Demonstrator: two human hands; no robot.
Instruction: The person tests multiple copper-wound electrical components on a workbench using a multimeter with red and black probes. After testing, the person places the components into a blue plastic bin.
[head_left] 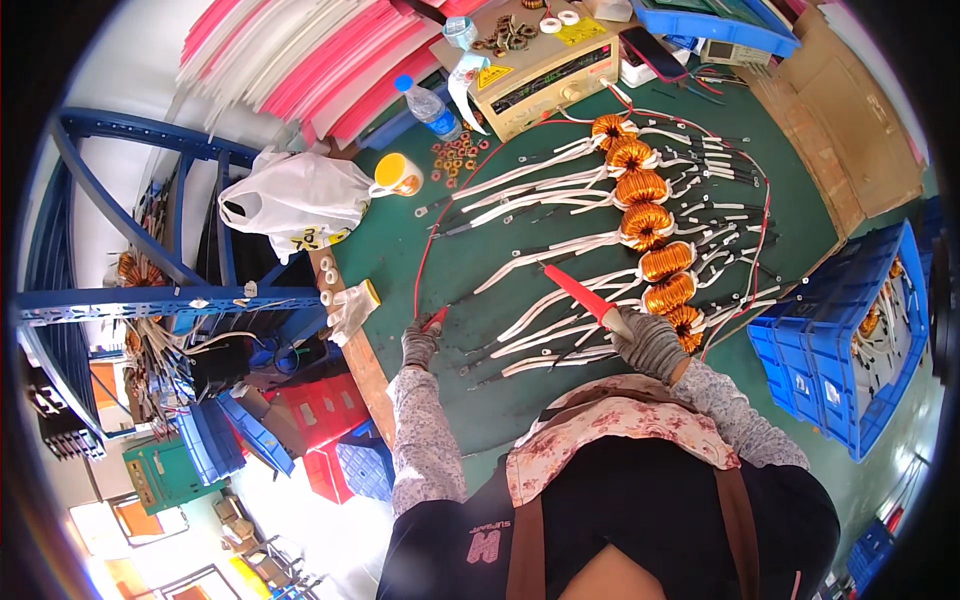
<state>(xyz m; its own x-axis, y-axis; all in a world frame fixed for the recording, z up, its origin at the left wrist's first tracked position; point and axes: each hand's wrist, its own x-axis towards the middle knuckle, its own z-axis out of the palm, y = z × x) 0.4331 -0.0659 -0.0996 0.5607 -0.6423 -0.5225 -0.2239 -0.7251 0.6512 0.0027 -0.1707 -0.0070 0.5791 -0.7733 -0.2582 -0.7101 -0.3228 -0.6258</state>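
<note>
A column of copper-wound ring coils lies on the green table mat, with white-sleeved leads spreading out to both sides. My left hand, gloved in grey, is closed around a small red clip beside the end of a lead that points left. A thin red wire runs up from there. In my gloved right hand is a red tapered probe, gripped at its thick end. Its dark tip points up and left, near the leads of a middle coil; contact cannot be made out.
A bench meter stands at the back, near a water bottle, a mug and small rings. A white bag lies left, beside blue shelving. At right is a blue crate holding coils.
</note>
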